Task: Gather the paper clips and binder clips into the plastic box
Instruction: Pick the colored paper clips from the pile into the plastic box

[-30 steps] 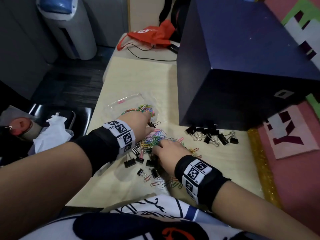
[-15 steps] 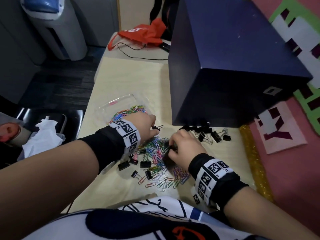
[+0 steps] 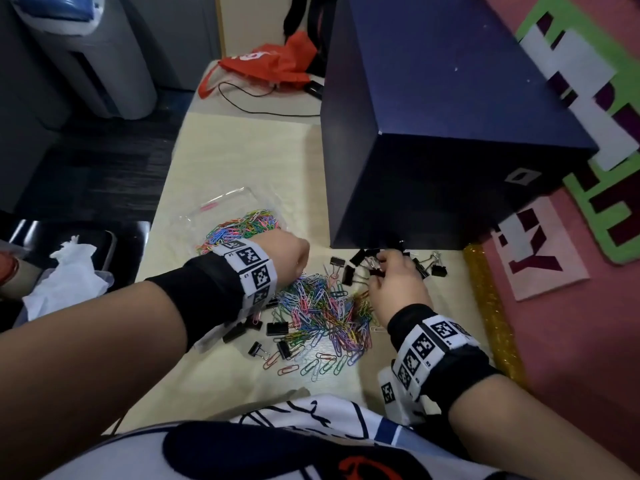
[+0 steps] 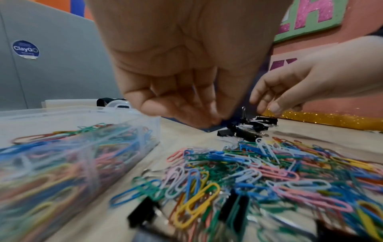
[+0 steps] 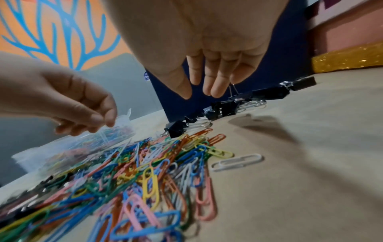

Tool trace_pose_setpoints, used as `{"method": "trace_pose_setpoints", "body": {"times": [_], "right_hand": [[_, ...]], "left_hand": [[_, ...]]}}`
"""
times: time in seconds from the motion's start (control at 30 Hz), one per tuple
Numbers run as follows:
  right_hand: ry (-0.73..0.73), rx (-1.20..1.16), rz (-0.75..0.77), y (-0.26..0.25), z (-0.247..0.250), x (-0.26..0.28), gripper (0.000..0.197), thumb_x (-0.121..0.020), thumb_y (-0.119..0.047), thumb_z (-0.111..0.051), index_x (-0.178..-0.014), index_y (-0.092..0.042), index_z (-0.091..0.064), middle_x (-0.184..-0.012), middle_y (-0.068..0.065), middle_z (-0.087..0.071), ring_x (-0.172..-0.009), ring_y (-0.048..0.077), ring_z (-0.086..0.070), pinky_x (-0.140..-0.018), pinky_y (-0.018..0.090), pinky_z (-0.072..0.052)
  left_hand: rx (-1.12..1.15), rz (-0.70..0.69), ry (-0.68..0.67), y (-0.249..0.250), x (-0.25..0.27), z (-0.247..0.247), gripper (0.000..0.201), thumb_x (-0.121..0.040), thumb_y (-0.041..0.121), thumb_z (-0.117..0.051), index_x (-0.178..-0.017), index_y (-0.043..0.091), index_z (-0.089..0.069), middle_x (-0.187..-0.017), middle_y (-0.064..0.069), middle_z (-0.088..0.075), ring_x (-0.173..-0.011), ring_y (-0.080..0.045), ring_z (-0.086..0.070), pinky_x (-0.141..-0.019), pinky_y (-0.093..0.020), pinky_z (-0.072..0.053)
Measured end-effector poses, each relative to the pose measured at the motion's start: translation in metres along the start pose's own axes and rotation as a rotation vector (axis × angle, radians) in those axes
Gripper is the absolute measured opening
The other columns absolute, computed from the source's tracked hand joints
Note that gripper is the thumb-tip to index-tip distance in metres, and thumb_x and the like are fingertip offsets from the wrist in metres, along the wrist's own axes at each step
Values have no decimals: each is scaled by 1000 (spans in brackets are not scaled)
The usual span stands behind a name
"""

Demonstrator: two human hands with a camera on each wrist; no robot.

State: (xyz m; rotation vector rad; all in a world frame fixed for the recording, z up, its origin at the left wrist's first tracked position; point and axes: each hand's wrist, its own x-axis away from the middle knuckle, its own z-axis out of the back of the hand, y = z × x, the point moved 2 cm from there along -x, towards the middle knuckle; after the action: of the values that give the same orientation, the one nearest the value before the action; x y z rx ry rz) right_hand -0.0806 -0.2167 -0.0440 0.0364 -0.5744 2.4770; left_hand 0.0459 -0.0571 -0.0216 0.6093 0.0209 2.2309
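I see coloured paper clips (image 3: 322,317) heaped on the bench (image 3: 242,161), more already in the clear plastic box (image 4: 116,117) at its left, black binder clips (image 3: 429,268) against the dark blue box (image 3: 450,188). My right hand (image 3: 394,285) reaches over those with fingers (image 5: 215,85) straight, loosely together, holding nothing. My left hand (image 3: 291,254) hovers by the plastic box, fingers (image 4: 165,104) loosely curled, empty.

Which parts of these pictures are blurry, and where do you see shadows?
Left wrist view: the plastic box and the paper clips nearest the lens smear, while the binder clips farther back stay sharp. Right wrist view: the near clips blur, and the right hand throws a soft shadow on the table. Head view: fairly sharp, with bent wide-angle edges.
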Motion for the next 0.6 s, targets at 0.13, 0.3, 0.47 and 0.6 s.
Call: {"method": "trace_pose_setpoints", "body": {"times": [0.13,0.3,0.47,0.6], "right_hand": [[-101,38,177,-16,-12,5,24,-89,-18,-54,-113,-20,-56,-114,1,-54,-102,22,-56,-89,35,-48],[-399,128,465,-42,-29,20,16,-87,-18,-53,-101,-21,-61,-108,1,-56,-99,23,-56,-89,34,-47],[-415,294,576,-46,-36,32,28,-89,-28,-53,-116,-21,-53,-121,1,-49,-116,22,-43,-98,34,-36],[-310,248,500,-37,-31,31,35,-90,-31,-53,-124,-26,-51,-126,-2,-43,-120,22,-38,-103,36,-32]], "left_hand": [[-55,-56,-241,-1,19,-10,13,-83,30,-64,-94,23,-67,-87,5,-64,-85,-16,-59,-75,-29,-50],[-208,-125,-372,0,30,-38,43,-71,40,-75,-106,24,-56,-100,0,-63,-93,-24,-58,-75,-33,-48],[-278,-155,-265,-2,36,-46,32,-79,31,-66,-107,23,-53,-101,-3,-58,-92,-26,-58,-71,-36,-51],[-245,-122,-264,-4,37,-45,26,-72,31,-64,-94,26,-51,-91,1,-60,-81,-23,-58,-68,-38,-54]]}}
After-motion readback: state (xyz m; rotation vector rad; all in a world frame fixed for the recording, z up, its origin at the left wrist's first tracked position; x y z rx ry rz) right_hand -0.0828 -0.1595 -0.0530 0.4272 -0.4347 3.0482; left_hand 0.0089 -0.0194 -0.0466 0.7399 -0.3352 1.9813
